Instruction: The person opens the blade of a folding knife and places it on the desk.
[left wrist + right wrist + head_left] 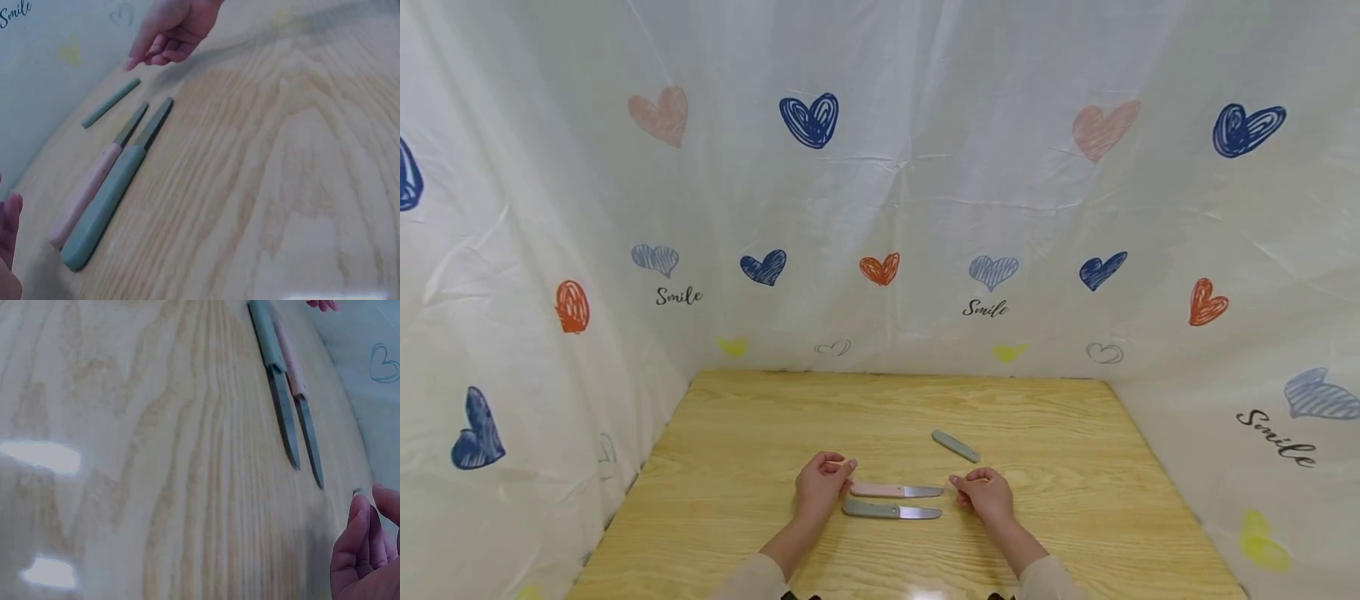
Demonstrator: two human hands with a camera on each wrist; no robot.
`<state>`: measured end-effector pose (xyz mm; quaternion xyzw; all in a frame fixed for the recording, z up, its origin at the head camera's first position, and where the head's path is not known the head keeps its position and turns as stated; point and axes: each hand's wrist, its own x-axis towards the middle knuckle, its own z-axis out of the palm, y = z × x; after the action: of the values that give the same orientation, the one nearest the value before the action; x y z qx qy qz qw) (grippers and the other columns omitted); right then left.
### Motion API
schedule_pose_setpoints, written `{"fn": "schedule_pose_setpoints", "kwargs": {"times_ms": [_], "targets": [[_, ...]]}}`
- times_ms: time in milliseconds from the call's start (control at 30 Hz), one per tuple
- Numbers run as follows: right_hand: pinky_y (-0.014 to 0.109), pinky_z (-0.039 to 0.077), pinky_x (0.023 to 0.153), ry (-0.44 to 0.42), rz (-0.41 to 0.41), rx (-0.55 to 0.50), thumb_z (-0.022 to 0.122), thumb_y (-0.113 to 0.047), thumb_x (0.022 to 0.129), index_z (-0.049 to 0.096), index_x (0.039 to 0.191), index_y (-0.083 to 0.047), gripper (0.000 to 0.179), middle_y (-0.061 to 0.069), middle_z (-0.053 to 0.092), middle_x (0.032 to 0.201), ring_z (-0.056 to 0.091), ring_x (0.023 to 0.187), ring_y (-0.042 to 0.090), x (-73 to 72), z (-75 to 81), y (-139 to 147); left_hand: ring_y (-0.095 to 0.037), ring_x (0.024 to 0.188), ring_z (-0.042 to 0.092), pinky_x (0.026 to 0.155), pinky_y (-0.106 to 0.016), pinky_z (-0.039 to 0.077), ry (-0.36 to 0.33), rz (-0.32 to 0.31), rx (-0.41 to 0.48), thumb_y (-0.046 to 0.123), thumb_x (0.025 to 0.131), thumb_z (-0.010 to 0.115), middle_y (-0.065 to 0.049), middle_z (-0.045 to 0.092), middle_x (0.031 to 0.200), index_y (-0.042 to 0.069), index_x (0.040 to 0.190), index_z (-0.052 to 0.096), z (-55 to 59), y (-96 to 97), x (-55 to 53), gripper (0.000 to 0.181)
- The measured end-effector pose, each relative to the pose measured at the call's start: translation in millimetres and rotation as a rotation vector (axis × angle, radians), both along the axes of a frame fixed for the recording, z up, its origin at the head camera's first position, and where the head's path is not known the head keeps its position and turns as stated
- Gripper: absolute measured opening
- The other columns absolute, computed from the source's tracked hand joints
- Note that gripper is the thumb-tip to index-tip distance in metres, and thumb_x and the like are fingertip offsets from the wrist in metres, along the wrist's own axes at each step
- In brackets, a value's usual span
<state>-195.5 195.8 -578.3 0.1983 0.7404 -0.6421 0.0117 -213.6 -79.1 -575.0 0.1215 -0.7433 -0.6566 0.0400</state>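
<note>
Two knives lie side by side with blades pointing right: a pink-handled knife (877,490) behind and a grey-green-handled knife (872,509) in front. Behind them, to the right, a shorter grey-green handle-shaped piece (956,446) lies slanted, no blade showing. My left hand (822,485) is beside the pink handle's butt end, fingers loosely bent and holding nothing. Near the pink knife's blade tip is my right hand (987,495), its fingers loosely curled around nothing. In the right wrist view, thumb and index finger of the right hand (362,553) stand slightly apart.
A light wood-grain table (737,425) carries the knives. White cloth (910,208) printed with hearts and "Smile" hangs along its back and both sides. Bright light reflections show on the tabletop in the right wrist view.
</note>
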Motion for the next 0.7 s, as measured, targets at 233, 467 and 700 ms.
{"fn": "schedule_pose_setpoints", "kwargs": {"times_ms": [233,467,700], "targets": [[0.023,0.055,0.051,0.034,-0.097,0.061,0.076,-0.014,0.083,0.054,0.09,0.001,0.027,0.003,0.065,0.064,0.061,0.053,0.009,-19.7,5.0,11.8,-0.007,0.056,0.062,0.057,-0.022,0.058,0.013,-0.037,0.035,0.011,0.08,0.078,-0.001,0.059,0.07,-0.006,0.099,0.063,7.1,28.3,-26.9,0.029],[0.018,0.045,0.046,0.031,-0.157,0.185,0.073,-0.017,0.085,0.051,0.098,0.001,0.032,0.002,0.06,0.069,0.058,0.051,0.008,-27.3,-0.9,21.1,-0.005,0.057,0.058,0.056,-0.02,0.054,0.001,-0.05,-0.05,0.012,0.077,0.08,-0.004,0.062,0.075,-0.007,0.103,0.063,9.2,48.3,-41.1,0.036],[0.022,0.042,0.051,0.026,-0.219,0.287,0.074,-0.019,0.083,0.047,0.106,0.003,0.042,0.012,0.062,0.08,0.054,0.05,0.01,-33.9,-5.5,19.8,-0.007,0.062,0.06,0.057,-0.019,0.051,-0.043,-0.096,-0.131,0.018,0.079,0.08,-0.007,0.063,0.085,-0.003,0.113,0.062,8.1,56.9,-47.6,0.044]]}}
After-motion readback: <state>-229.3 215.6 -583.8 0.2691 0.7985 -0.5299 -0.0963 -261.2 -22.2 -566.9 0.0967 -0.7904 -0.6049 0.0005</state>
